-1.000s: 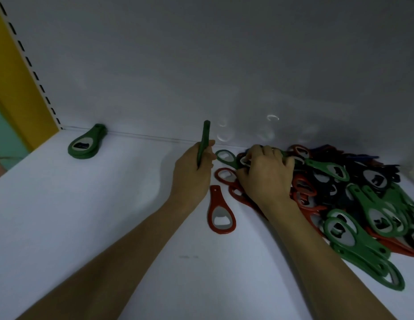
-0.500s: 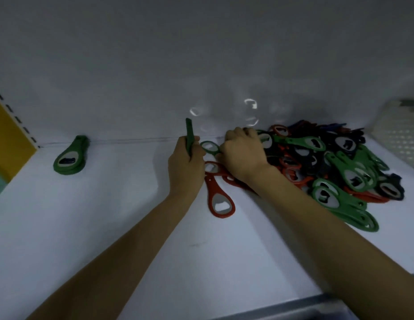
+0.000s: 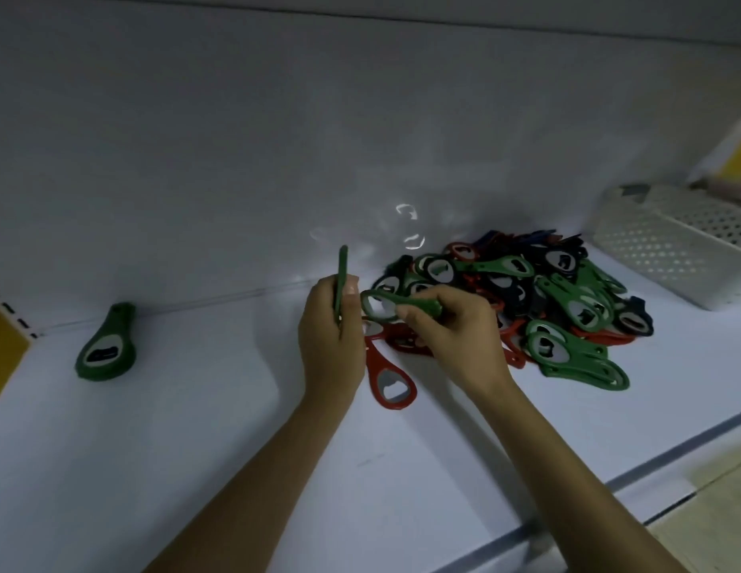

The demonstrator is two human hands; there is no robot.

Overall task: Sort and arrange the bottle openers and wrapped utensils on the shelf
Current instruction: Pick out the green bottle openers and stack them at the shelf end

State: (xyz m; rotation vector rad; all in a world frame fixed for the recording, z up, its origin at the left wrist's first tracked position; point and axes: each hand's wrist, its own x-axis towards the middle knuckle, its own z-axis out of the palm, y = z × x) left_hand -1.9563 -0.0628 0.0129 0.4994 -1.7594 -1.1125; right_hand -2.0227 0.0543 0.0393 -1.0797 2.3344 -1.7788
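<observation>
A heap of green, red and dark blue bottle openers (image 3: 538, 299) lies on the white shelf (image 3: 195, 428) at the right. My left hand (image 3: 329, 341) grips a green opener (image 3: 342, 279) edge-on, its handle sticking up. My right hand (image 3: 451, 332) pinches the handle of another green opener (image 3: 395, 301), lifted off the heap with its ring pointing towards my left hand. A single red opener (image 3: 391, 376) lies flat just below both hands. One green opener (image 3: 106, 345) lies alone at the far left by the back wall.
A white perforated plastic basket (image 3: 674, 250) stands at the right end of the shelf. A yellow upright with slots (image 3: 4, 337) bounds the shelf on the left. The shelf's front edge (image 3: 608, 485) runs diagonally at lower right.
My right hand has pulled a green opener out of the heap and now holds it up by the handle. My left hand kept its opener. The camera view swung right, showing the basket.
</observation>
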